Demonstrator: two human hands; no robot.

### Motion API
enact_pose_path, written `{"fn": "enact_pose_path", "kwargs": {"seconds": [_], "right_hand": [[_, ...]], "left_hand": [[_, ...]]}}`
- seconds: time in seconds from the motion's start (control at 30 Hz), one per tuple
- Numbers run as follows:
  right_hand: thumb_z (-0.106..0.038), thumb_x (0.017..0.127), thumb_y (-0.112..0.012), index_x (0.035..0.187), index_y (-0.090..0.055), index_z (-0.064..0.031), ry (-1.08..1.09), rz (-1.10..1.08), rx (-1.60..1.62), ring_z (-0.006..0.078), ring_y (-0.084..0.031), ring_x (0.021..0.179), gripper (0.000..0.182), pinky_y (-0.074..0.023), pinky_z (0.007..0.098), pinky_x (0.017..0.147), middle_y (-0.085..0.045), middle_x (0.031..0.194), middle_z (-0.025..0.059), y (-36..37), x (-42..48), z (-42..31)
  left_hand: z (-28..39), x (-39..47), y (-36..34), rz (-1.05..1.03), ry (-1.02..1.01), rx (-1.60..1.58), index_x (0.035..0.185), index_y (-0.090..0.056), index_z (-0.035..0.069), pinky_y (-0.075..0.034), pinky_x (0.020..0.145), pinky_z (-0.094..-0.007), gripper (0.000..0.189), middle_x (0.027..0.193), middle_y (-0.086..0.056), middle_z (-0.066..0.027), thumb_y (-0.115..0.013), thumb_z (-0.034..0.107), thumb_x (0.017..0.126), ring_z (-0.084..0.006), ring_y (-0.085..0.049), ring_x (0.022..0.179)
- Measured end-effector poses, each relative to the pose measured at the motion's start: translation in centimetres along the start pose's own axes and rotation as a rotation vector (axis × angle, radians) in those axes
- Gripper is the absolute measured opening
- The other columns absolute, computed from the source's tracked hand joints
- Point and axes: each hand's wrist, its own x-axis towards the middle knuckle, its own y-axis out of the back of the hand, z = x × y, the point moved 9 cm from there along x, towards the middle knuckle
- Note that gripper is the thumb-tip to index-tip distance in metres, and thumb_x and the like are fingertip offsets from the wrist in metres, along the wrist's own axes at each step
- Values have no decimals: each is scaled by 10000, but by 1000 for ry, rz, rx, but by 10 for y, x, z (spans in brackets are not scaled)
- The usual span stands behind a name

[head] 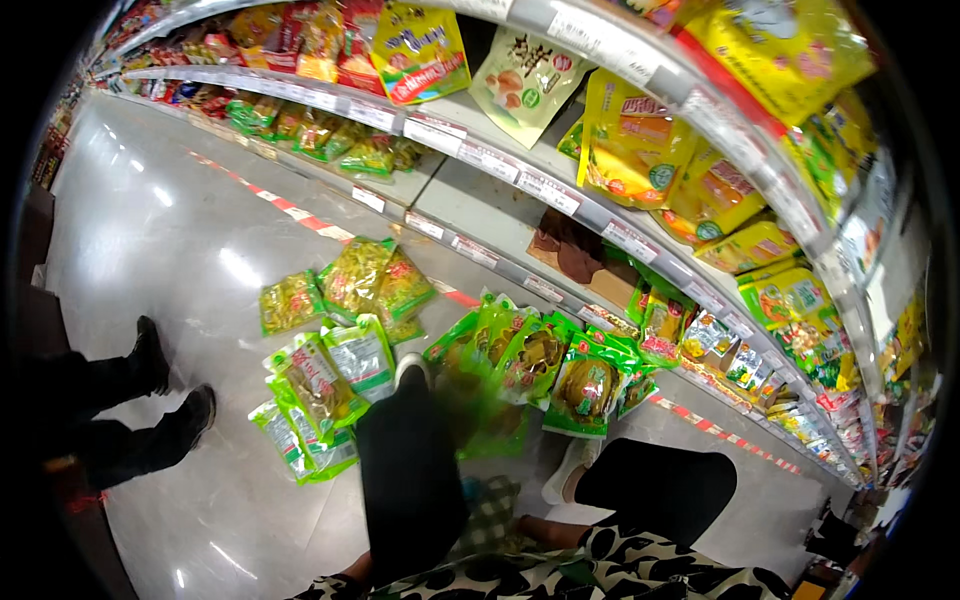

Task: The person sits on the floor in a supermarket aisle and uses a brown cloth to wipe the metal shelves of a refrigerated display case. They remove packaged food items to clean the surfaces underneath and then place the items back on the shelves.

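Observation:
My right hand (553, 532) is low in the middle, between my knees, beside a checkered cloth (489, 514). Its fingertips are not clear, so a grip on the cloth cannot be told. Only a sliver of my left hand or wrist (358, 570) shows by my dark trouser leg (411, 480), its fingers hidden. A motion-blurred green packet (487, 420) is over the floor between my shoes. Just beyond it, green-edged food packets (529, 356) lean against the lowest shelf, with a round-windowed packet (587, 386) at their right.
Yellowish vegetable packets (356, 277) and green-white packets (315, 382) lie in piles on the grey floor (187, 300). A red-and-white tape line (300, 215) runs along the shelving. Bagged foods fill several shelves (645, 142). At left stand another person's dark shoes (191, 416).

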Motion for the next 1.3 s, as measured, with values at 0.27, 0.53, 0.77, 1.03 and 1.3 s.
{"fn": "enact_pose_path", "kwargs": {"seconds": [0.27,0.53,0.77,1.03,1.3], "right_hand": [[-166,876,-416,1172,-490,-70,16,-266,-106,280,-482,1059,320,-403,406,863,-468,1205,113,-32,28,3],[-147,890,-434,1103,-550,-43,603,-654,-1376,253,-528,922,264,-453,408,747,-539,1093,108,-36,-5,20],[-231,786,-574,846,-614,9,-57,380,-186,340,-590,679,251,-487,406,603,-614,729,181,164,-27,-23],[-289,916,-389,952,-596,27,434,1131,491,204,-603,776,379,-440,313,759,-639,813,119,337,-178,-141],[-407,892,-302,1245,-399,-19,1245,1422,121,262,-346,1225,533,-100,434,1054,-431,1270,116,377,-310,-304]], "left_hand": [[18,10,-2,-30,47,6,936,-608,41,-465,600,-317,230,807,-605,-85,-594,187,758,-204,-550,699],[26,-27,6,-62,-165,-85,960,-607,33,-468,587,-290,235,812,-607,-55,-602,181,778,-153,-547,681],[8,-63,45,110,-122,-296,875,-624,47,-419,463,-248,191,670,-566,-22,-605,221,797,-100,-499,537],[219,-148,218,616,-597,-412,1195,-450,48,-418,811,-296,413,1077,-542,-90,-455,313,878,-162,-515,970],[483,-149,-16,-383,-896,-1127,1277,-365,60,-253,993,-299,479,1283,-384,-56,-346,389,929,-188,-367,1153]]}}
